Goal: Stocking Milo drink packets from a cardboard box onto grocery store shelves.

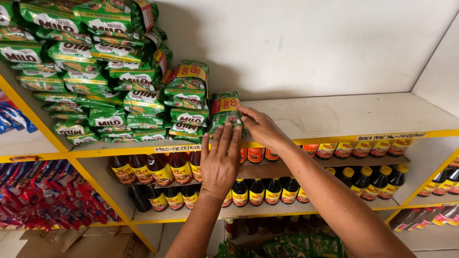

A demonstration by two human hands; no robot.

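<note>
A small stack of green packets (224, 111) stands on the white top shelf (344, 117), just right of a big heap of the same green packets (110, 71). My left hand (220, 160) presses flat against the stack's front face, fingers spread upward. My right hand (260, 126) rests on the stack's right side and top edge. Neither hand closes around a packet.
Rows of dark bottles with red and yellow labels (258, 191) fill the yellow-edged shelves below. Red packets (43, 196) hang at lower left, blue ones (12, 119) at far left. More green packets (287, 246) lie at the bottom. A white wall stands behind the shelf.
</note>
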